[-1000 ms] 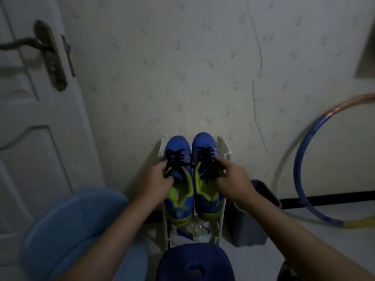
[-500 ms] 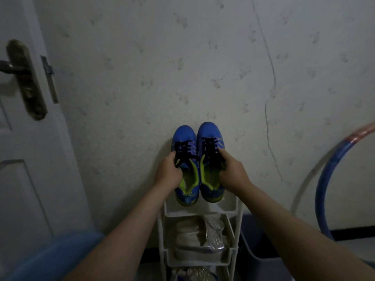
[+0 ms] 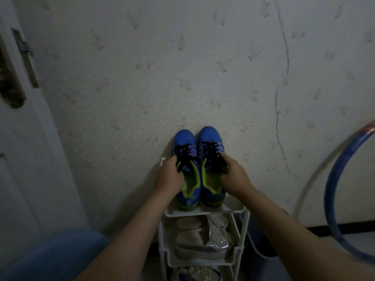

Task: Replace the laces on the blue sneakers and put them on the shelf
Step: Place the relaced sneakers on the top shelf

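Head view: the blue sneakers point(image 3: 209, 136) sit at six o'clock from centre, side by side on the shelf point(image 3: 205, 213), top tier. Toes point to twelve at the wall point(image 3: 182, 67), and the black laces point(image 3: 211, 151) are threaded. The left grip point(image 3: 169, 179) curls round one shoe from nine, and the right grip point(image 3: 235, 177) clasps the other from three. Best now, I'd say: seat both heels inside the rim, square them, release gently.
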`<state>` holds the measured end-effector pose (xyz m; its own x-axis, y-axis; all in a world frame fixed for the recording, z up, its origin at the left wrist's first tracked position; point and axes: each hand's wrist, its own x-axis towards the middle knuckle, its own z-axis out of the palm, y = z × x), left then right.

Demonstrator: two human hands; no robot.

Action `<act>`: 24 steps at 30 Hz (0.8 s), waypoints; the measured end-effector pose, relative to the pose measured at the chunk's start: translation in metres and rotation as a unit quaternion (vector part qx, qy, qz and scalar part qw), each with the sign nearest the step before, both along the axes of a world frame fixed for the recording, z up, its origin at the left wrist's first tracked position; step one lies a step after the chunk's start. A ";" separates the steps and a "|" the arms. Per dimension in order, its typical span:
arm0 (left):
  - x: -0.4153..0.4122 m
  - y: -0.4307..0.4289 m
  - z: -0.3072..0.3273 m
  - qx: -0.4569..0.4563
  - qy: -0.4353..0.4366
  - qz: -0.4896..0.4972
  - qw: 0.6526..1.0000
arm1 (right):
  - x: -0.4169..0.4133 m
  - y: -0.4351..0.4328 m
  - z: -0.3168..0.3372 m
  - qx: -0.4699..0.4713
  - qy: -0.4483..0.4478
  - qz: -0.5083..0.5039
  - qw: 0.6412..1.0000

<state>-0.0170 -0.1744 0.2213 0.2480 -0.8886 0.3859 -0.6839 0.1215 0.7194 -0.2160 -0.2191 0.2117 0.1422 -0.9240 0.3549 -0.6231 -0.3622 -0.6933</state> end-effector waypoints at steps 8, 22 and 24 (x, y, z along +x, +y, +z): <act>0.004 0.007 -0.011 0.000 -0.016 -0.015 1.000 | -0.003 0.001 0.000 0.038 0.024 0.020 0.999; -0.003 0.048 -0.043 -0.012 -0.281 -0.066 0.958 | 0.004 0.056 -0.011 -0.135 0.431 0.049 0.891; -0.001 0.047 -0.044 -0.021 -0.291 -0.076 0.954 | 0.002 0.056 -0.007 -0.131 0.422 0.055 0.895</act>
<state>-0.0183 -0.1276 0.1772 -0.1495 -0.8779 0.4549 -0.9376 0.2719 0.2166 -0.2138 -0.1633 0.2051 0.5477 -0.7880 0.2811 -0.8351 -0.5355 0.1261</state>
